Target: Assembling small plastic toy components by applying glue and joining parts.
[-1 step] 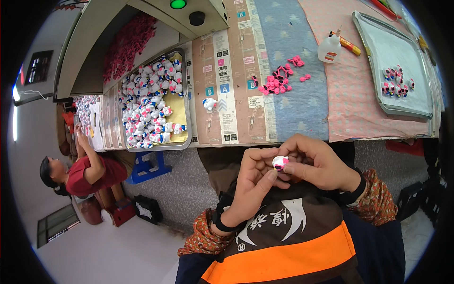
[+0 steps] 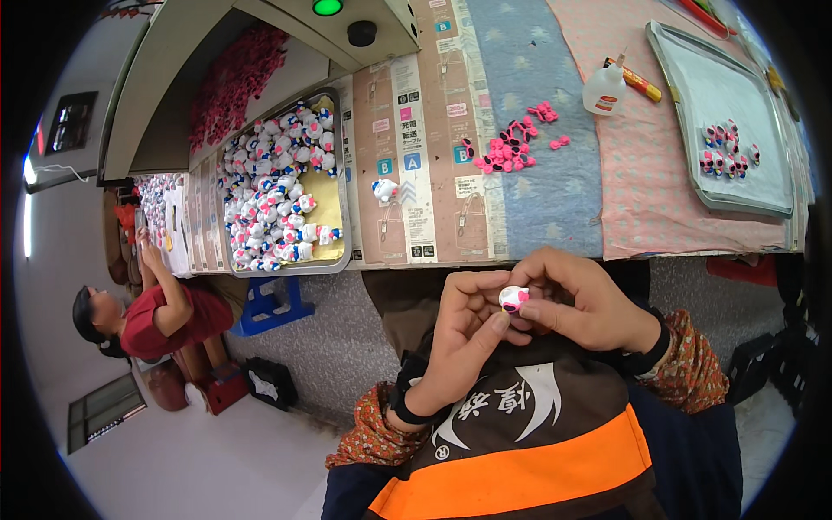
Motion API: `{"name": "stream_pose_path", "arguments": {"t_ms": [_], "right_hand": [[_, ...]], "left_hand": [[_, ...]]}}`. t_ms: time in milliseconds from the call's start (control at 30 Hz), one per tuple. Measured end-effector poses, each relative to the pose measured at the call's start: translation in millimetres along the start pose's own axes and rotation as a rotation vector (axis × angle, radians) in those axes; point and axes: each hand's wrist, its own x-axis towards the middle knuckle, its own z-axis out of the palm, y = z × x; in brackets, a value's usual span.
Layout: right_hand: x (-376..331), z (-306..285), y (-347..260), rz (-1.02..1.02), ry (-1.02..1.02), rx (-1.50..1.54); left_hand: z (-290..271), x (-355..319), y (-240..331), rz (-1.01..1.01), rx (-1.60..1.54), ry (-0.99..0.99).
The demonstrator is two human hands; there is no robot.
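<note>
Between both hands, in front of my apron, is a small white figurine with a pink and black piece on its front. My left hand pinches it from the left with thumb and fingers. From the right, my right hand grips it, its thumb pressed by the pink piece. Part of the figurine is hidden behind the fingers. On the table beyond lies a pile of small pink and black pieces. One white and blue figurine lies alone to the left of that pile.
A metal tray full of white figurines stands at the left, beside a box-shaped machine. Right of the pile are a white glue bottle, a yellow-red tube and a lined tray with several figurines. A person sits far left.
</note>
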Motion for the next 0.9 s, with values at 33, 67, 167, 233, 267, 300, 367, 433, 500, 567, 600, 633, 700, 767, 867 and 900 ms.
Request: {"name": "stream_pose_path", "arguments": {"t_ms": [33,67,167,233,267,300,367,433,500,567,600,633,700,767,867,900], "right_hand": [[-0.2,0.8,-4.2,-0.063,0.001,-0.085],[0.1,1.5,-6.5,-0.127,0.002,-0.170],[1.3,2.0,-6.9,-0.275,-0.009,-0.337],[2.9,5.1,-3.5,-0.353,0.020,-0.415],[3.2,6.6,-2.5,-0.393,0.036,-0.453],[2.7,7.3,-3.1,-0.400,0.037,-0.472],[2.1,8.5,-3.3,-0.414,0.038,-0.511],[1.9,9.8,-2.3,-0.433,0.035,-0.501],[1.4,11.3,-2.2,-0.442,0.033,-0.502],[-0.2,12.6,-3.5,-0.444,0.035,-0.516],[-0.8,13.3,-2.6,-0.447,0.042,-0.515],[-1.6,12.7,-0.4,-0.451,0.051,-0.519],[-3.0,12.7,3.3,-0.446,0.057,-0.526],[-3.8,8.2,-1.2,-0.424,0.058,-0.577],[-8.8,5.9,-3.5,-0.316,0.075,-0.462],[-11.5,2.1,-6.7,-0.271,0.074,-0.443]], "left_hand": [[0.8,-0.6,-1.1,0.039,0.025,0.014],[-1.4,-1.6,-2.2,0.068,0.041,-0.012],[-8.4,-4.5,-7.5,0.165,0.088,-0.058],[-7.7,-5.4,-10.3,0.247,0.118,-0.040],[-9.9,-5.6,-12.5,0.292,0.168,-0.043],[-13.1,-5.6,-15.6,0.337,0.218,-0.047],[-14.9,-5.8,-17.6,0.380,0.278,-0.040],[-14.0,-6.9,-16.9,0.376,0.298,-0.022],[-16.1,-8.1,-19.9,0.378,0.293,-0.025],[-16.9,-8.0,-22.0,0.377,0.278,-0.034],[-16.9,-7.2,-22.6,0.375,0.266,-0.040],[-15.9,-4.9,-23.4,0.375,0.252,-0.051],[-13.9,-4.0,-21.8,0.335,0.225,-0.036],[-10.9,1.1,-21.7,0.342,0.235,-0.044],[-6.5,5.8,-19.4,0.234,0.034,-0.064],[-4.0,9.2,-17.4,0.179,-0.015,-0.076]]}}
